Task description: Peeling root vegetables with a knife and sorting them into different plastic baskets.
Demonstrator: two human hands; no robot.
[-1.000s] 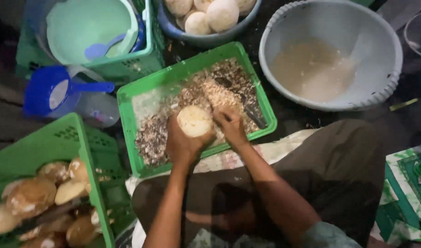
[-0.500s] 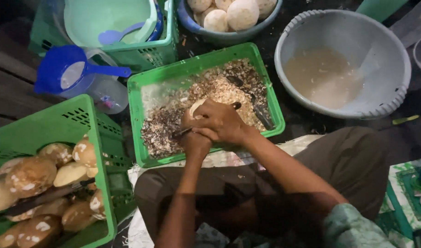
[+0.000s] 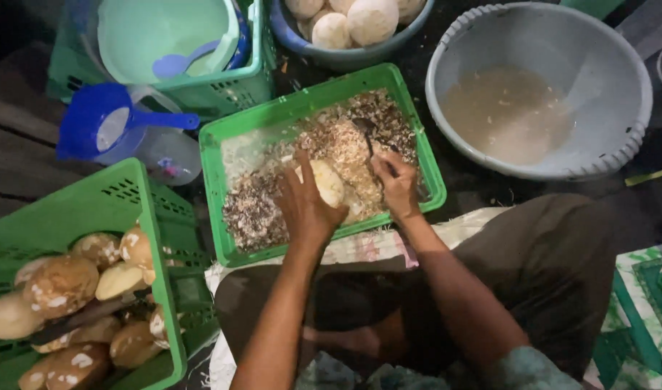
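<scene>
Coconut (image 3: 328, 182): pale, rounded and peeled to a cream surface; held just above the green tray, partly covered by the fingers gripping it from 8 o'clock.
Knife (image 3: 365, 137): dark and slim; its blade is seen at 1 o'clock of the coconut, pointing toward 11 o'clock over the shavings, the handle hidden in the grip.

green tray (image 3: 222, 144) hemmed by grey basin (image 3: 634, 137) right, blue jug (image 3: 100, 126) left, bowl (image 3: 287, 29) behind
</scene>
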